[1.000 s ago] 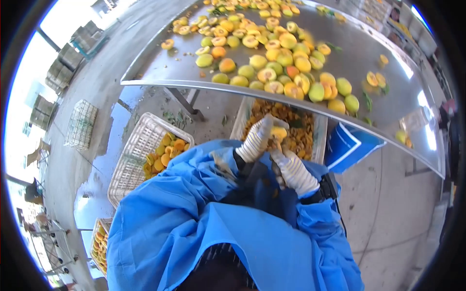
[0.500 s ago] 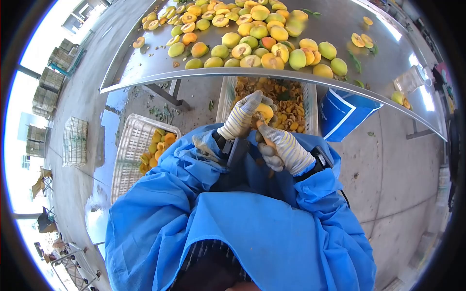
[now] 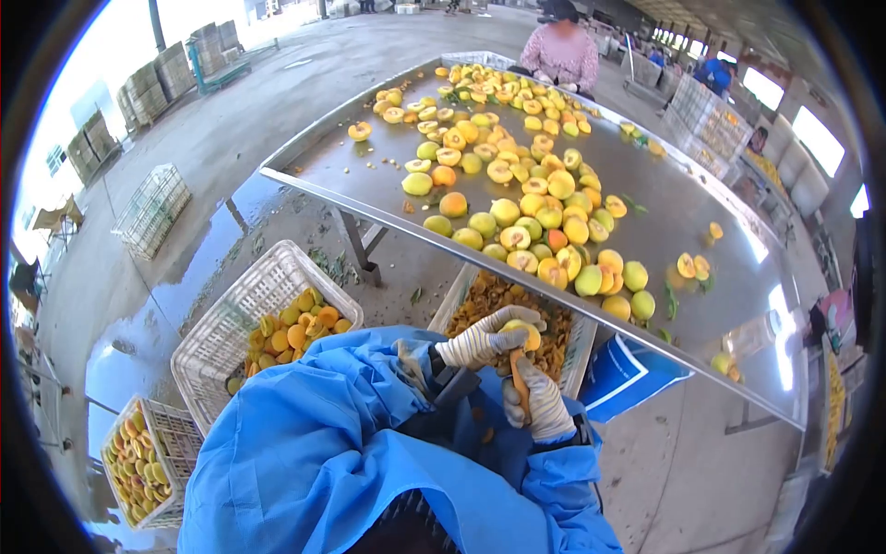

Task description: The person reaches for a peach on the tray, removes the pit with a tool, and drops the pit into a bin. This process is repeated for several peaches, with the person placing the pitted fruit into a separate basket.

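Note:
In a striped, grey-palmed glove, my left hand (image 3: 486, 340) has its fingers wrapped round a yellow peach (image 3: 531, 338). Just below it, my right hand (image 3: 542, 404), gloved the same way, grips a wooden-handled tool (image 3: 521, 380) whose tip is against or close to the fruit; the tip itself is hidden. Both hands are over a crate (image 3: 580, 355) of brownish-orange peach scraps, partly beneath the table edge. On the metal table (image 3: 369, 189) ahead lie many whole and halved peaches (image 3: 506, 212).
To the left stand a white crate (image 3: 205, 343) with peach halves and a smaller crate (image 3: 175, 441) of fruit. A blue container (image 3: 614, 383) sits under the table's right part. A clear jug (image 3: 752, 334) lies on the table. Across it is a person in pink (image 3: 565, 57).
The view has tilted up and swung left, bringing the far table end, a person and another crate into sight. Both hands keep their hold on the peach and the tool.

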The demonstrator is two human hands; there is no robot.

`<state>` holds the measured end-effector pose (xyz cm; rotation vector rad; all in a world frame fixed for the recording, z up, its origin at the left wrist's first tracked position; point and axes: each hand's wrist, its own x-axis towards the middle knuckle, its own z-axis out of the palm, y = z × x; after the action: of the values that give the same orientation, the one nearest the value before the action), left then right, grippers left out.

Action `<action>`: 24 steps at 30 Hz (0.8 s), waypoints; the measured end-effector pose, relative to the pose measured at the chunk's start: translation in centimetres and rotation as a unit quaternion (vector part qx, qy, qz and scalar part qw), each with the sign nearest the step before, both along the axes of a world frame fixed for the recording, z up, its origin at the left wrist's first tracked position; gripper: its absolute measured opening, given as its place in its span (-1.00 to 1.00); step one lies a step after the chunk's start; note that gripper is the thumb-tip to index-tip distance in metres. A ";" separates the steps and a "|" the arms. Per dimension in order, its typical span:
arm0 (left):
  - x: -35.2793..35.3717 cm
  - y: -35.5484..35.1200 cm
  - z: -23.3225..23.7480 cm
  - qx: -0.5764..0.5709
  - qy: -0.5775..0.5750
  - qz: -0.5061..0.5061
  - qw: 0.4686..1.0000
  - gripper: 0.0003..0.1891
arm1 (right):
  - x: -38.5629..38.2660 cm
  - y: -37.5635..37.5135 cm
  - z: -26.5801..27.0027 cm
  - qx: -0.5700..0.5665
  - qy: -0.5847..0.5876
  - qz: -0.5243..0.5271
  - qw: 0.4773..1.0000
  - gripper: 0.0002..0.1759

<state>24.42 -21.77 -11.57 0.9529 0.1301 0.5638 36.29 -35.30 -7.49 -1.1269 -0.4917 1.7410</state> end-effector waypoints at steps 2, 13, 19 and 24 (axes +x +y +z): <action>0.2 -0.2 -0.2 0.015 0.035 0.015 0.999 -0.44 | -0.5 -0.1 -0.6 -0.015 -0.102 -0.008 0.995 -0.41; 0.1 0.4 1.2 -0.002 0.042 -0.040 0.998 -0.49 | -1.4 -0.1 0.3 0.048 0.146 -0.019 0.988 -0.53; 1.1 -1.0 1.8 -0.072 0.030 0.031 0.997 -0.60 | -1.8 0.1 -2.0 0.057 0.104 -0.066 0.991 -0.48; 1.5 -1.1 1.2 -0.087 0.037 0.051 0.994 -0.51 | -1.9 0.3 -2.6 0.074 0.134 -0.067 0.986 -0.45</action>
<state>25.93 -22.88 -10.35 0.8005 0.2906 0.6014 34.39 -34.96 -10.06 -0.7887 -0.3636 1.6772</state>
